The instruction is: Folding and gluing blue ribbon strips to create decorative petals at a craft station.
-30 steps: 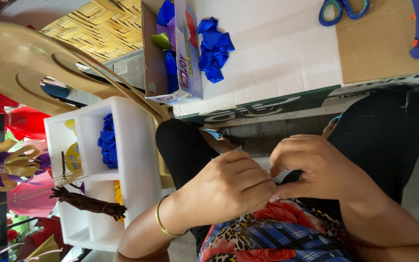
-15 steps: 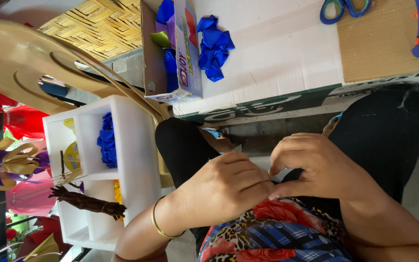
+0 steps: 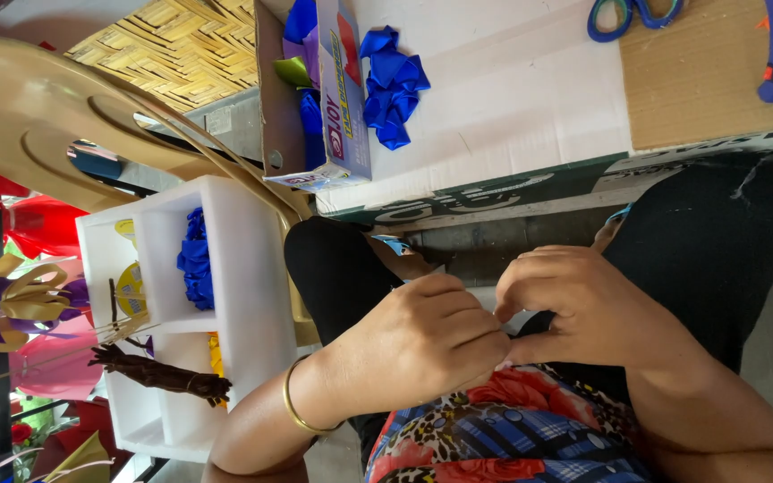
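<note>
Left of the flat white cardboard work surface (image 3: 530, 98), a white compartment box (image 3: 243, 268) keeps blue ribbon within reach. Over the lap, left hand (image 3: 422, 344) and right hand (image 3: 583, 313) curl closed, fingertips meeting; whatever they pinch is hidden.

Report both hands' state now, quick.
Left hand: fingers curled shut, pressed against the right hand over the lap; what it pinches cannot be told.
Right hand: fingers curled shut too; contents hidden.
</note>
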